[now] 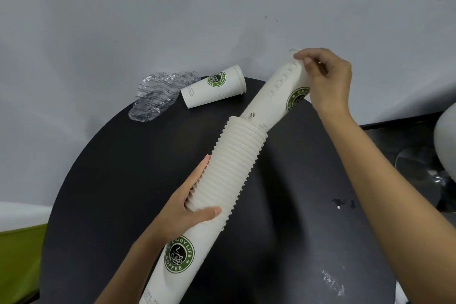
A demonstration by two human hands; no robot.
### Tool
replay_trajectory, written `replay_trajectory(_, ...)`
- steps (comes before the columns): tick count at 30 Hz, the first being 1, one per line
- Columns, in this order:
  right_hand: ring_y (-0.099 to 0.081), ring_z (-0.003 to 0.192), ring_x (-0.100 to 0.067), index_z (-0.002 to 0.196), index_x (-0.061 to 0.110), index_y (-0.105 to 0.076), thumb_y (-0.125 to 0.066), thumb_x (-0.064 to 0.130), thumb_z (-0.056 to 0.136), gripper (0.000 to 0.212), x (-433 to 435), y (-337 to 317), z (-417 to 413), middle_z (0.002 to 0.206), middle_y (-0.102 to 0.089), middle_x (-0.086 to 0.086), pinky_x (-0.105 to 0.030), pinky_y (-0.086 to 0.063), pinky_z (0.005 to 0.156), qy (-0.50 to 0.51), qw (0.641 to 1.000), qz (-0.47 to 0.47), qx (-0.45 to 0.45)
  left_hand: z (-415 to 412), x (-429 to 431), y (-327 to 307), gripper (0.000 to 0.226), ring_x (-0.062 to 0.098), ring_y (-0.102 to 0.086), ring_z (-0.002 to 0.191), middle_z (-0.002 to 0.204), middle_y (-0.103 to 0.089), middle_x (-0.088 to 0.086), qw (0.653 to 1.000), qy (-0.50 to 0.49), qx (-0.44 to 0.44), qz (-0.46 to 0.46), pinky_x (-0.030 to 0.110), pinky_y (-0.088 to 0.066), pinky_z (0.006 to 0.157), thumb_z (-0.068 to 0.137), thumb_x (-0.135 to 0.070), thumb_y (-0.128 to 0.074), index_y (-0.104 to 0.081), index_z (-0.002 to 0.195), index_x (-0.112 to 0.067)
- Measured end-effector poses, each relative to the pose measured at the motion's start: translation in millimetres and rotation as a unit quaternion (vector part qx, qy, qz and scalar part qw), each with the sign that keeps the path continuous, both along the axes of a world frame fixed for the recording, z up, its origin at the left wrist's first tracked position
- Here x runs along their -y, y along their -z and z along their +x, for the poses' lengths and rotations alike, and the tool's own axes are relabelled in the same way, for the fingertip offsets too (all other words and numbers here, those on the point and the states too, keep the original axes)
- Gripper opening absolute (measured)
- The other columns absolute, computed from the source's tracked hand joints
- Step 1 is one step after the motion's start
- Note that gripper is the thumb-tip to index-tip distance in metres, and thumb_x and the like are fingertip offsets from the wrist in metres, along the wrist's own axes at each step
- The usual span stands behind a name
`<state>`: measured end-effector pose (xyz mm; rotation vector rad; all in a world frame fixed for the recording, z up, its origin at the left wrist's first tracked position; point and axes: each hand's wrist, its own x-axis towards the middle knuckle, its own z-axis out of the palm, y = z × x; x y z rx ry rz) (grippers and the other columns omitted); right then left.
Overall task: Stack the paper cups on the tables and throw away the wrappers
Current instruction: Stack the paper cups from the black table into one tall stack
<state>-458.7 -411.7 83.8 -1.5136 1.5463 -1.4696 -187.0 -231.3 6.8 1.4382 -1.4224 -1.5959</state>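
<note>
1. Wrapper point(158, 96): crumpled clear plastic film at the far left edge of the round black table point(118, 180), partly overhanging it and touching the base of the loose cup. We judge it very light, limp and crackly; a pinch anywhere on the bunched middle should lift it. Faint dark print runs across the film; we cannot read it.
2. Left hand point(190, 210): wrapped around the ribbed lower part of the cup stack point(237, 163), thumb over the front, fingers behind. The stack is held in the air, slanting above the table.
3. Loose cup point(214, 86): lying on its side, rim toward the wall. Green round logo reads "ENJOY LIFE"; small grey print beside it is illegible.
4. Stack handling: we judge it light but long, with thin walls that crush easily and can buckle at the joint; support both ends. Bottom cup reads "ENJOY LIFE", "Coffee", "COFFEE".
5. Right hand point(325, 79): fingertips closed on the upper end of the stack; its logo is partly hidden.
</note>
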Motion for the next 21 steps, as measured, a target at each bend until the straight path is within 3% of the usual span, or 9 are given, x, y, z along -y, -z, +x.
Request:
replay_trajectory(8, -0.059, 0.087, 0.005, 0.086, 0.024, -0.069, -0.051, 0.004, 0.092, 0.027, -16, 11, 33, 0.090, -0.067, 0.018, -0.013, -0.043, 0.084, -0.101, 0.993, 0.060, 0.006, 8, -9, -5, 0.093, -0.010, -0.042, 0.132, 0.142, -0.041, -0.037, 1.000, 0.002, -0.008, -0.003, 0.009, -0.041, 0.098, 0.080, -0.004, -0.076, -0.025, 0.148, -0.042)
replay_trajectory(21, -0.058, 0.088, 0.008, 0.091, 0.019, -0.070, -0.052, 0.009, 0.094, 0.021, -42, 22, 65, 0.094, -0.067, 0.014, -0.008, -0.038, 0.083, -0.228, 0.965, 0.125, -0.020, 27, -20, -6, 0.093, -0.010, -0.043, 0.131, 0.140, -0.043, -0.037, 1.000, -0.010, -0.010, 0.000, 0.009, -0.042, 0.098, 0.079, -0.005, -0.076, -0.025, 0.148, -0.042)
